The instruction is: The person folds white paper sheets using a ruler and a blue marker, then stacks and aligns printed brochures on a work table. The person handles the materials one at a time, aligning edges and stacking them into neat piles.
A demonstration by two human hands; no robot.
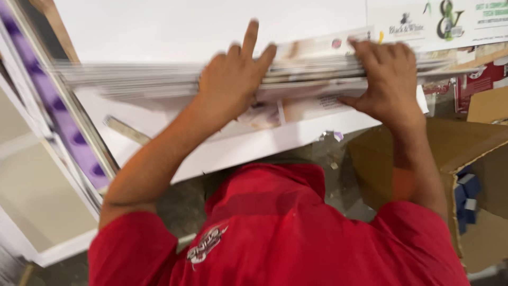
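1. Right now, two bare hands press on a thick stack of printed sheets point(317, 74) near the top middle of the frame.
2. The stack lies flat on a white desk point(238, 145) and runs from the upper left to the upper right. Its edges look blurry.
3. The left hand point(235, 79) sits on the stack at the top middle. Its fingers curl over the far edge of the sheets, and one finger points straight up. Its grip is closed on the stack.
4. The right hand point(389, 82) sits to the right of it, near but apart. Its fingers hook over the top of the stack and its thumb tucks under the near edge. Its grip is closed on the stack too.
5. Below the hands, a red shirt point(286, 233) fills the bottom middle of the frame.
6. A brown cardboard box point(450, 153) stands at the right side, beside the desk. Blue things show inside it, too small to tell.
7. A purple and white strip point(63, 122) slants down the left side.
8. A flat ruler-like stick point(127, 131) lies on the desk, left of the left arm.
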